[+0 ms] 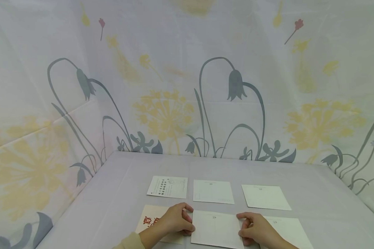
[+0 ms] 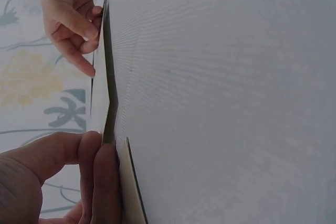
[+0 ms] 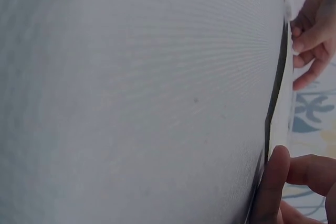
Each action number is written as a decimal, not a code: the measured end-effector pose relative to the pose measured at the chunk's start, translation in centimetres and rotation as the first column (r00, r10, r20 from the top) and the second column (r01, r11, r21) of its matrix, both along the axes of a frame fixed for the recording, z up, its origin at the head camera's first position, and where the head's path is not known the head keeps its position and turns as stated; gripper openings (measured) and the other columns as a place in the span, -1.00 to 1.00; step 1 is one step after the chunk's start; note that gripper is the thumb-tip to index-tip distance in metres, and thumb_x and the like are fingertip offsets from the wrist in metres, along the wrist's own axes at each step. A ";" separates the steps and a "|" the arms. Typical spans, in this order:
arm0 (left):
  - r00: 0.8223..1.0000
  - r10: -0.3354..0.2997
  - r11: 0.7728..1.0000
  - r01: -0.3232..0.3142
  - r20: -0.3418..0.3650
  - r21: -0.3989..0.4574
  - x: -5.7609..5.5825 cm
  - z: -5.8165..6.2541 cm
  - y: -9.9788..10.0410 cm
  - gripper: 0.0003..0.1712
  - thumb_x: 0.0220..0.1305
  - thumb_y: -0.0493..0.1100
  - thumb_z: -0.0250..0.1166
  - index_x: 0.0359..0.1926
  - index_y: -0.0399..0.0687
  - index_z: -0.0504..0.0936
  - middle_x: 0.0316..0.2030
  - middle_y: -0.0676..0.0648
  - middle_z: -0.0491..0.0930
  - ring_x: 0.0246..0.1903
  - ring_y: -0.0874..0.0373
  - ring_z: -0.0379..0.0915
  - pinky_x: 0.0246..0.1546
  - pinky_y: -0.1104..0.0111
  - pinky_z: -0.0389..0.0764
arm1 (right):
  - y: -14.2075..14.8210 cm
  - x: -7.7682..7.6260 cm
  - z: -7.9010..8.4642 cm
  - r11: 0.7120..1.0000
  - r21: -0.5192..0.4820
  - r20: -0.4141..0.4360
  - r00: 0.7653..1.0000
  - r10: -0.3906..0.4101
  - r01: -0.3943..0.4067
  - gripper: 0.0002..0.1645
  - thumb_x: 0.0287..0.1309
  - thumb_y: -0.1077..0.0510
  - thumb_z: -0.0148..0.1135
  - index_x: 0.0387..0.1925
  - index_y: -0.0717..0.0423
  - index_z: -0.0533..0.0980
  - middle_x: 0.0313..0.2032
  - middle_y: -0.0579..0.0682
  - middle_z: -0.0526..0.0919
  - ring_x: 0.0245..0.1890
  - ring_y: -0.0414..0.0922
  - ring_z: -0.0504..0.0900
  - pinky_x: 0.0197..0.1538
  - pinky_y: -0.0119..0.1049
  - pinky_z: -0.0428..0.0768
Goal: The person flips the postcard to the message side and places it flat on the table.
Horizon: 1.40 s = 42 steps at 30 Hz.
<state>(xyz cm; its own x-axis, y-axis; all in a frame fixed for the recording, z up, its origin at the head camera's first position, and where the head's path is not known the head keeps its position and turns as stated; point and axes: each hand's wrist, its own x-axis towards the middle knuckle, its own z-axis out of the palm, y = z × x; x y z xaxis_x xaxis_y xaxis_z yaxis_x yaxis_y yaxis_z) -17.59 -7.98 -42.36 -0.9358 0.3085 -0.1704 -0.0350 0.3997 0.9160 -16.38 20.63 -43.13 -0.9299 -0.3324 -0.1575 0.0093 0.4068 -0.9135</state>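
Note:
A white postcard (image 1: 216, 229) with a small mark near its top lies at the front middle of the table, between both hands. My left hand (image 1: 176, 220) pinches its left edge, thumb at the near side and forefinger toward the far corner. At the right edge, my right hand (image 1: 256, 226) grips it with thumb and bent fingers. In the left wrist view a dark strip shows under the card's near edge. A cream card with red characters (image 1: 147, 221) is partly hidden beneath the left forearm. Another white card (image 1: 288, 230) lies partly behind the right hand.
Behind, a row holds a card with black printed characters (image 1: 167, 187), a white card (image 1: 213, 192) and an off-white card (image 1: 266, 197). The pale tabletop (image 1: 112, 207) meets a flower-patterned cloth (image 1: 174, 69) at the back and sides.

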 end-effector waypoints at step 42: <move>0.994 0.026 0.999 -0.022 -0.109 0.034 -0.9 1.1 -1.6 -0.42 -0.05 -0.30 0.45 0.04 -0.25 0.46 -0.43 -0.05 0.53 -0.53 0.14 0.55 -0.48 0.34 0.61 | -3.0 -1.5 2.1 0.996 -0.081 -0.068 0.997 -0.037 0.032 -0.39 -0.03 0.35 0.30 0.08 0.47 0.35 -0.47 0.03 0.45 -0.53 -0.07 0.55 -0.49 -0.25 0.63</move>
<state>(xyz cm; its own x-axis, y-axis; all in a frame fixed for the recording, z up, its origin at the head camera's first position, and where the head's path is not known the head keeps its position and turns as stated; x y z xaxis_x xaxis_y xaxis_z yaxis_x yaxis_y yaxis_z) -18.51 -9.57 -41.30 -0.9555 0.2895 -0.0565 0.0571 0.3694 0.9275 -17.85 17.65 -41.00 -0.9489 -0.3086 -0.0662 -0.0428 0.3335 -0.9418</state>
